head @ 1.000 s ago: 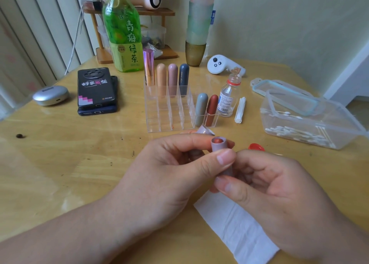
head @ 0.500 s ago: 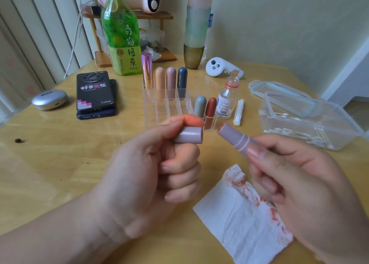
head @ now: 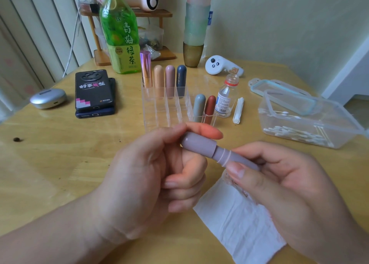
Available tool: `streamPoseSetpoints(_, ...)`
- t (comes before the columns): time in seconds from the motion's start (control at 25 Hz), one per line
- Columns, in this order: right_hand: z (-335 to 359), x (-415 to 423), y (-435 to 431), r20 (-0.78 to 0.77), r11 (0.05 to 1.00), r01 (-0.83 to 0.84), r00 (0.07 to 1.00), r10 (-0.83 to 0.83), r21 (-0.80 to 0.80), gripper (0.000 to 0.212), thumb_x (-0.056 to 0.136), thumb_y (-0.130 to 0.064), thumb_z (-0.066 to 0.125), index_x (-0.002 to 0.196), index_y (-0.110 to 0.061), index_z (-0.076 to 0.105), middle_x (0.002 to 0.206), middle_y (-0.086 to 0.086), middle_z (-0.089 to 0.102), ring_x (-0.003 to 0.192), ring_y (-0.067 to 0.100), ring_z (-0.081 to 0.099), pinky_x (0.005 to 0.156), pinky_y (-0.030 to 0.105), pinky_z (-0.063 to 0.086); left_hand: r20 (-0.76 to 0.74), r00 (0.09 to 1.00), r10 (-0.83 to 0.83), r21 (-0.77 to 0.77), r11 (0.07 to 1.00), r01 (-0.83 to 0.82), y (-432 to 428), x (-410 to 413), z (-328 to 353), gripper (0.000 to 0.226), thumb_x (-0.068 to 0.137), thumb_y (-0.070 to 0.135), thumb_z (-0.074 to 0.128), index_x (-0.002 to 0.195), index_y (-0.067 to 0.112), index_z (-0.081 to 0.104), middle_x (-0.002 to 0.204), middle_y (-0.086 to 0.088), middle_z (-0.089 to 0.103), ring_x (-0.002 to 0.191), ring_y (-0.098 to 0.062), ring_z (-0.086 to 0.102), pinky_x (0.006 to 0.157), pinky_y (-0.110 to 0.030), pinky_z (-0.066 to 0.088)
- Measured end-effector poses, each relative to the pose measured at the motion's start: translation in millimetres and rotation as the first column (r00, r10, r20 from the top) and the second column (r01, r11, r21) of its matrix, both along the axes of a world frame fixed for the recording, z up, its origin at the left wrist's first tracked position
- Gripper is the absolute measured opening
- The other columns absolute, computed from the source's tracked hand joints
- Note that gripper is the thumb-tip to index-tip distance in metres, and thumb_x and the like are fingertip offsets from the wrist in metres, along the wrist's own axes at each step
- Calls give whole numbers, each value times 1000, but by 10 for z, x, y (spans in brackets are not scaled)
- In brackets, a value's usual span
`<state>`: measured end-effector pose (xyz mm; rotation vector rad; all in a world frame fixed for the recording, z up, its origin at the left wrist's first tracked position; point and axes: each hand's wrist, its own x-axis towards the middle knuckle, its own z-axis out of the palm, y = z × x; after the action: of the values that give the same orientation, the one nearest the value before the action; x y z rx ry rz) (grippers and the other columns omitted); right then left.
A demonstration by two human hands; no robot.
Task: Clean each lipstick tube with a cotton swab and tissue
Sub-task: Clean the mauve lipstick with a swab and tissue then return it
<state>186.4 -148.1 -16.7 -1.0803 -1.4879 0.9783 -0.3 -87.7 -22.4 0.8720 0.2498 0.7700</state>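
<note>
My left hand [head: 151, 176] pinches the mauve lipstick cap [head: 198, 144] between thumb and forefinger. My right hand [head: 295, 194] grips the mauve lipstick tube [head: 231, 157] by its base. The cap sits partly over the tube's tip, and a gap of tube still shows between cap and base. A white tissue [head: 237, 225] with red stains lies on the table under my right hand. Several other lipsticks stand in a clear acrylic organizer [head: 159, 112]. Cotton swabs [head: 295, 135] lie in a clear plastic box [head: 311, 122] at the right.
A small bottle [head: 226, 99] and a white stick [head: 238, 110] stand beside the organizer. Two stacked phones [head: 93, 92], a silver case [head: 48, 98], a green tea bottle [head: 119, 32], a white controller [head: 221, 66], a cup stack [head: 194, 32] and a wooden shelf [head: 129, 14] fill the back.
Cap and tube were held apart half a second ago; now the cap is over the tube's tip. My hands moved together above the tissue.
</note>
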Motion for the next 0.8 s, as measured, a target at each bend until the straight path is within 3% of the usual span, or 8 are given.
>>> streamPoseSetpoints(0.16,-60,-2,22,-2,999,-27,1000,27,40,21,77,-31,72,94,-19,75,69,-4,64,65,6,56,60,15,44,-64,998,4,25,1000,-2,-19,3,1,44,95,27,40,125,-2,54,43,3,26,38,-7,16,40,-20,22)
streamPoseSetpoints(0.32,-87,-10,24,41,998,-54,998,53,33,17,78,-31,72,91,-21,75,67,2,59,63,15,51,57,24,43,-164,977,135,94,988,-120,-42,27,6,37,92,31,54,96,-5,50,42,1,27,37,-11,15,39,-18,24)
streamPoseSetpoints(0.4,-79,-10,14,46,999,-47,998,47,-1,16,79,-34,72,88,-21,75,65,10,57,60,20,49,56,29,42,-217,951,222,142,971,-194,-36,46,-19,42,90,34,62,91,-6,48,43,0,27,37,-13,15,40,-19,24)
streamPoseSetpoints(0.48,-79,21,19,14,994,-76,997,78,-76,21,81,-37,75,84,-16,75,61,11,56,57,10,52,54,19,42,-257,919,298,189,948,-255,-15,56,-41,50,85,36,71,86,-9,49,45,-9,25,38,-15,15,41,-21,24)
streamPoseSetpoints(0.56,-103,51,60,-98,951,-190,980,171,-245,39,83,-42,72,84,-3,71,60,22,48,49,12,40,47,17,35,-270,897,349,213,931,-298,9,49,-48,44,77,35,75,73,-2,51,49,-17,22,38,-15,16,42,-22,23)
streamPoseSetpoints(0.6,-117,52,86,-199,906,-268,957,211,-329,46,85,-41,69,90,4,68,65,29,45,49,15,34,45,19,30,-271,892,361,214,926,-310,14,43,-50,39,75,35,76,68,5,52,48,-15,22,38,-14,17,42,-22,24)
streamPoseSetpoints(0.68,-134,45,119,-415,817,-419,876,248,-396,47,89,-34,66,101,11,64,75,26,51,51,14,34,43,20,24,-279,892,355,210,929,-304,1,42,-35,38,75,38,75,63,12,51,45,-4,26,40,-14,19,41,-22,26)
streamPoseSetpoints(0.8,-140,21,145,-594,773,-527,765,249,-355,43,94,-27,62,111,13,60,82,13,57,53,11,40,42,21,22,-240,925,293,184,950,-253,-8,59,-44,60,86,46,66,73,-8,45,55,-11,30,49,-27,22,44,-24,30)
